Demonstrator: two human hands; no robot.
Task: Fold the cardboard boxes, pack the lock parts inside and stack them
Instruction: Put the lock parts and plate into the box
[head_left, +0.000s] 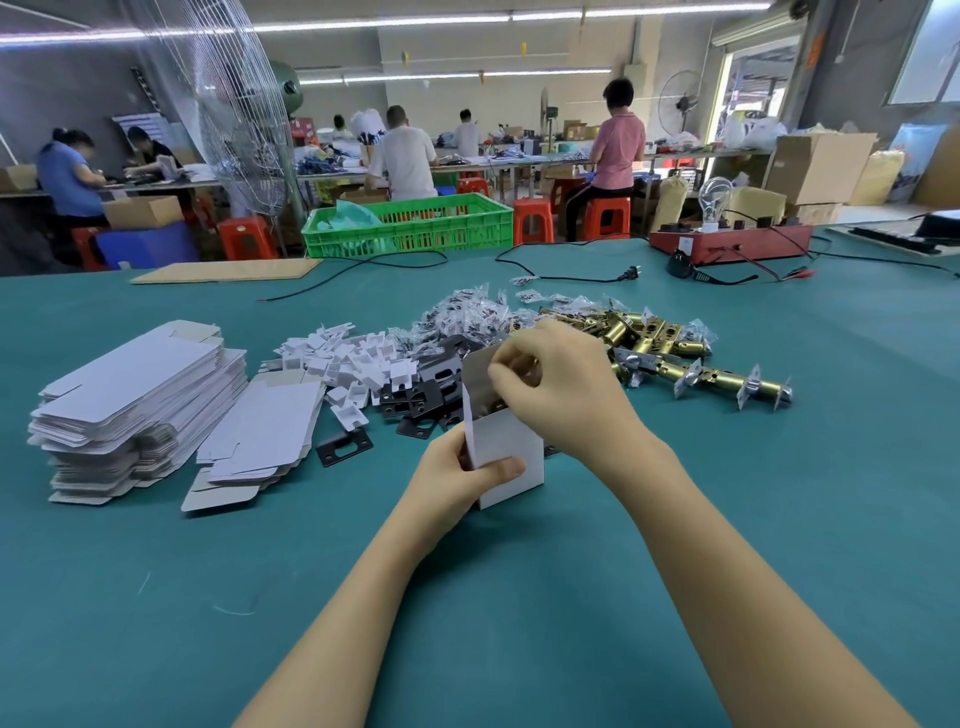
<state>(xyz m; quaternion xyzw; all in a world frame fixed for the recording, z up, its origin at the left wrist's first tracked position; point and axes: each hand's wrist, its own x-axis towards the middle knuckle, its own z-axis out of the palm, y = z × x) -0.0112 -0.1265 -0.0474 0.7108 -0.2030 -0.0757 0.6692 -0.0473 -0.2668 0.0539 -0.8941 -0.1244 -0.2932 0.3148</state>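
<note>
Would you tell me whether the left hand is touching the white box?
Touching. The head view shows the left hand gripping the white box at its lower part, thumb lying across the front face.

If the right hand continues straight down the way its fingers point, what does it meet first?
Probably the open top of the white box, which the left hand holds upright under the right hand; depth is unclear.

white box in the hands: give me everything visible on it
The small white cardboard box is folded up and stands upright on the teal table, top open, grey inside, one flap raised at the back. The left hand grips its lower left side, thumb across the front. The right hand reaches into the opening. Contents are hidden.
</note>
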